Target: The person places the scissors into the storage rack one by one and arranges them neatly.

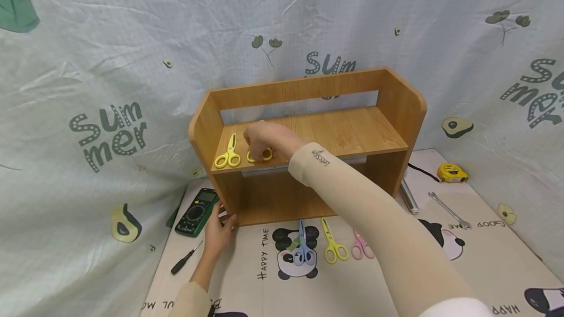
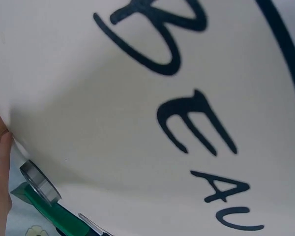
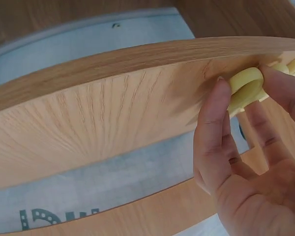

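Note:
A two-tier wooden shelf (image 1: pixel 352 128) stands on the table. On its upper board my right hand (image 1: pixel 270 137) pinches yellow scissors (image 1: pixel 267 154); the right wrist view shows thumb and finger on a yellow handle loop (image 3: pixel 247 81). The blades are hidden behind the hand. Left of it lies a second pair of yellow scissors (image 1: pixel 228 155), handles toward the front. My left hand (image 1: pixel 218 231) holds the shelf's lower left front corner, thumb at the front edge and fingers along the outer side. Before the shelf lie blue scissors (image 1: pixel 303 248), yellow scissors (image 1: pixel 335 248) and pink scissors (image 1: pixel 361 246).
Left of the shelf are a green multimeter (image 1: pixel 197 213) and a black-handled screwdriver (image 1: pixel 185 259). A roll of tape (image 2: pixel 39 182) shows near the left hand. To the right lie a silver tube (image 1: pixel 409 195), a wrench (image 1: pixel 449 209) and a yellow tape measure (image 1: pixel 452 172).

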A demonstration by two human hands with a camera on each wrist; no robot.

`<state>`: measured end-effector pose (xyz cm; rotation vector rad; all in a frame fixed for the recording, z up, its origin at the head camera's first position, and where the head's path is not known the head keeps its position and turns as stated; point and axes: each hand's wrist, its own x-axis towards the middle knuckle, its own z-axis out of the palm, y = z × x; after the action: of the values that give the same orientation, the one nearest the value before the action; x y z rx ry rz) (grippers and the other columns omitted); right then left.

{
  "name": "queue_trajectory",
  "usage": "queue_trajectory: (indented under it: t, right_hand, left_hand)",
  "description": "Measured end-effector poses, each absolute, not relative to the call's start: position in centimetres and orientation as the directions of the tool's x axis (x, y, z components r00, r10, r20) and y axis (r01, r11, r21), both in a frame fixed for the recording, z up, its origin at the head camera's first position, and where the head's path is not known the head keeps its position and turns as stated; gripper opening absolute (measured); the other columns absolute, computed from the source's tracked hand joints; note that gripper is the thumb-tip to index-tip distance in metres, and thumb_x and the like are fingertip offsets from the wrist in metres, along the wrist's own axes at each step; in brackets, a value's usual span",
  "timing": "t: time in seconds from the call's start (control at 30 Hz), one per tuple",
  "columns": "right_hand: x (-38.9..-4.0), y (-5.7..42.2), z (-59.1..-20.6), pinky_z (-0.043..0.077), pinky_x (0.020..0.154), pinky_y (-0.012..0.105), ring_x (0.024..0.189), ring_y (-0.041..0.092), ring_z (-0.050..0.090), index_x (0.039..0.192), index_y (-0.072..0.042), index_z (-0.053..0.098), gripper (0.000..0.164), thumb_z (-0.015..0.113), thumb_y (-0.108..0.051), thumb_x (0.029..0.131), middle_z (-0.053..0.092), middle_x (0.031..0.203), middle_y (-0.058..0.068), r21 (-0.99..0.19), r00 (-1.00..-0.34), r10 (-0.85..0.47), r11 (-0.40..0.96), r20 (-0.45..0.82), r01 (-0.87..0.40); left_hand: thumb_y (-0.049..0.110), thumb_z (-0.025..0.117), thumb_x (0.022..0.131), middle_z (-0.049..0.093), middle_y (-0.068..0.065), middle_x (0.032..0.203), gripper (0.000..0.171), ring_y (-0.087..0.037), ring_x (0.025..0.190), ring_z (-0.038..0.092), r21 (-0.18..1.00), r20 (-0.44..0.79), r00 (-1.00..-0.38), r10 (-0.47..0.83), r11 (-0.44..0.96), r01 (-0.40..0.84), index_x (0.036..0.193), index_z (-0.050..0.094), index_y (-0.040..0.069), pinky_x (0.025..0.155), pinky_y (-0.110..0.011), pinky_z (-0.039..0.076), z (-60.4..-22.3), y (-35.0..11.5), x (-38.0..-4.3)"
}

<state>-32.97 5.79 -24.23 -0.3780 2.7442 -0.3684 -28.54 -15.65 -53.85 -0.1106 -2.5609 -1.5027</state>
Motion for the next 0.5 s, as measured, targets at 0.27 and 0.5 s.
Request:
queue_trajectory:
  t: [0.27,0.5]
  right_hand:
    - [-33.19,5.66,-23.82,0.051,0.052,0.023,0.075,0.016,0.055,0.095,-0.013,0.058,0.016,0.067,-0.003,0.086,0.055,0.089,0.003,-0.245,-0.897,-0.298,0.943,-0.326,-0.224]
    - [-33.53,5.60,-23.57,0.053,0.054,0.021,0.075,0.016,0.059,0.104,-0.013,0.062,0.018,0.070,-0.006,0.089,0.059,0.100,0.005,-0.220,-0.881,-0.273,0.955,-0.386,-0.200]
  left_hand:
    - [0.002,0.064,0.101,0.053,-0.030,0.148,0.062,-0.047,0.122,0.065,0.867,0.177,-0.984,-0.024,0.477,0.145,0.157,0.038,0.012,0.083,-0.045,0.067,-53.77,-15.71,-28.65]
    - [0.003,0.063,0.102,0.052,-0.030,0.149,0.062,-0.048,0.123,0.064,0.865,0.171,-0.985,-0.029,0.482,0.136,0.157,0.038,0.012,0.084,-0.046,0.067,-53.85,-15.68,-28.50]
